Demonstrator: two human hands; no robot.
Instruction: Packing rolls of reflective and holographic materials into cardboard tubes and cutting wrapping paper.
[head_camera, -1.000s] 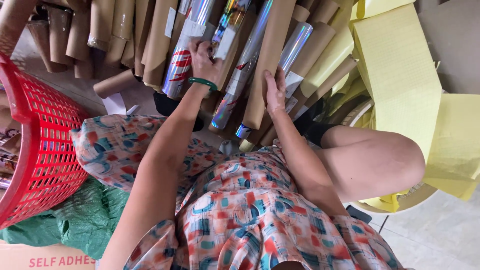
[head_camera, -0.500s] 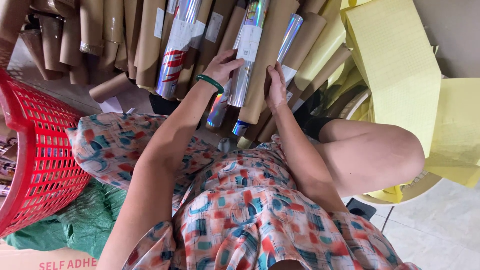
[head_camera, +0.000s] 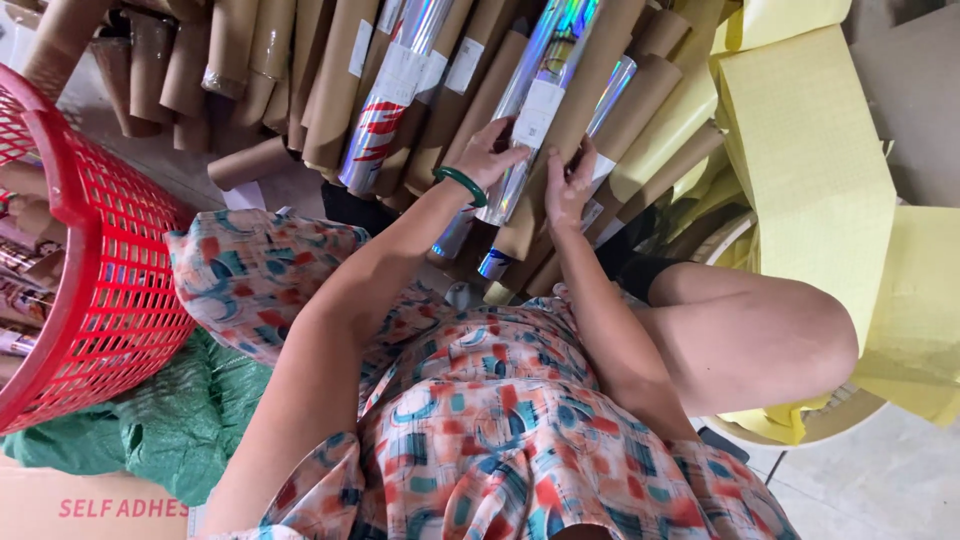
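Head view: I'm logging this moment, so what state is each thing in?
Left hand: gripping the foil roll.
Right hand: fingers on the foil roll.
Foil roll: shiny, labelled, leaning in the stack.
Brown tubes: stacked, leaning.
Red basket: tilted, holding rolls.
Yellow sheets: piled, draped.
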